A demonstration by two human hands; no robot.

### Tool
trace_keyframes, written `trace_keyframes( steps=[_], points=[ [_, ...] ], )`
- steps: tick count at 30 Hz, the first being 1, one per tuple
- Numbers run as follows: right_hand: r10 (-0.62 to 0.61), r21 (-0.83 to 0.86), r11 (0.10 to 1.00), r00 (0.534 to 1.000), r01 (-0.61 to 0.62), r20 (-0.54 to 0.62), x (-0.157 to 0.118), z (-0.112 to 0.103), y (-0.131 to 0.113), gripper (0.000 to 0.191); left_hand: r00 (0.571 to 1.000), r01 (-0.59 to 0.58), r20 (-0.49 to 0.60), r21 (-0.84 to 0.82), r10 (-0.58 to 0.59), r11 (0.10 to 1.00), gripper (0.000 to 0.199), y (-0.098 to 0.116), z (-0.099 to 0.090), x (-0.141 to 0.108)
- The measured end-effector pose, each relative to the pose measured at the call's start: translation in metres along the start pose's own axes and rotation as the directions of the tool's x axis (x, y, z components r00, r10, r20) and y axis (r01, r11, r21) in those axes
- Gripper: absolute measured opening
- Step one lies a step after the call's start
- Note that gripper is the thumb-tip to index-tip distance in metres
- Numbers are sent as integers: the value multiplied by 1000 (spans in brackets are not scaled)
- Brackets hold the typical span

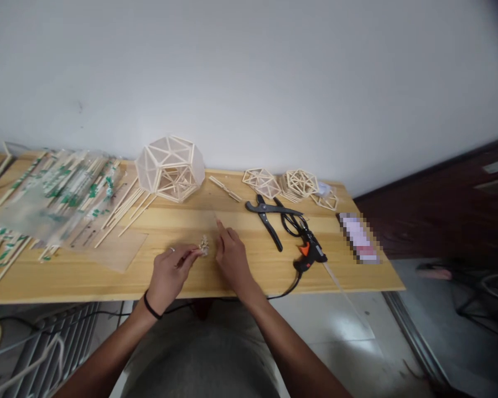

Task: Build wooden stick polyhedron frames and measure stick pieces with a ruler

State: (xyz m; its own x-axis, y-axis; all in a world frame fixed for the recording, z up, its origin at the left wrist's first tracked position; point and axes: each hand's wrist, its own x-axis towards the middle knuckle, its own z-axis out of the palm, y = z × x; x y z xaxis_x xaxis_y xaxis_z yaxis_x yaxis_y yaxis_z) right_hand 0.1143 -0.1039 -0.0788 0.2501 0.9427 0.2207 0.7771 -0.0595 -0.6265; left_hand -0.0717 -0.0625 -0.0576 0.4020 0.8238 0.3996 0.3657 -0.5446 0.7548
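Observation:
My left hand [170, 273], with a ring and a dark wristband, is closed in a pinch near the table's front edge. At its fingertips is a small clump of pale scraps [204, 244]; whether the pinch holds it or only touches it is unclear. Just to the right, my right hand [234, 257] has its fingers curled and the index finger pointing forward. A faint, blurred thin sliver seems to stick out past that fingertip, too indistinct to name. Beyond the hands sits a dome of wooden sticks [170, 160] with translucent panels.
Bundled sticks in plastic [66, 182] cover the left of the wooden table [182, 221]. Right of my hands lie black pliers [269, 221], a hot glue gun [311, 251] with its cord, and a blurred-out phone [359, 237]. Stick frames [301, 182] stand by the wall.

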Motion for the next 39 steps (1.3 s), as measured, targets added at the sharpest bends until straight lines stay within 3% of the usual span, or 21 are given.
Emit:
trace_keyframes(
  steps=[4, 7, 12, 16, 21, 24, 26, 29, 31, 36, 39],
  points=[
    [-9, 41, 999, 1000, 9, -4, 1, -8, -3, 49, 998, -58, 27, 1, 58, 998, 21, 1, -5, 7],
    [9, 66, 998, 1000, -7, -25, -16, -31, 5, 47, 995, -95, 2, 19, 95, 995, 26, 0, -12, 11],
    [128, 47, 991, 990, -126, -52, -50, -78, 31, 45, 996, -69, -54, 37, 71, 997, 13, -1, -11, 14],
    [186, -5, 982, 981, -186, -56, -67, -93, 45, 48, 996, -90, -23, 41, 91, 995, 13, 3, -3, 19],
    [129, -4, 992, 990, -129, -55, -73, -81, 49, 48, 1000, -9, -29, 57, 11, 998, 20, 8, -4, 21],
    [91, 11, 996, 993, -90, -74, -72, -73, 50, 45, 998, -65, 29, 65, 64, 996, 26, 5, -14, 12],
    [68, 18, 998, 994, -67, -82, -69, -69, 49, 43, 993, -102, 77, 96, 95, 990, 42, 1, -22, 2],
    [20, 30, 999, 998, -18, -64, -58, -59, 42, 41, 989, -101, 131, 240, 71, 965, 51, -5, -30, -16],
    [-22, 26, 999, 999, 23, -36, -48, -50, 37, 40, 989, -71, 147, 364, 18, 929, 46, -7, -29, -24],
    [-78, 11, 997, 997, 77, 23, -21, -30, 29, 43, 959, -118, 281, 525, -41, 843, 83, -5, -18, -28],
    [-91, 13, 996, 995, 90, 45, -7, -24, 29, 46, 951, -131, 305, 556, -55, 821, 87, -3, -15, -27]
  ],
)
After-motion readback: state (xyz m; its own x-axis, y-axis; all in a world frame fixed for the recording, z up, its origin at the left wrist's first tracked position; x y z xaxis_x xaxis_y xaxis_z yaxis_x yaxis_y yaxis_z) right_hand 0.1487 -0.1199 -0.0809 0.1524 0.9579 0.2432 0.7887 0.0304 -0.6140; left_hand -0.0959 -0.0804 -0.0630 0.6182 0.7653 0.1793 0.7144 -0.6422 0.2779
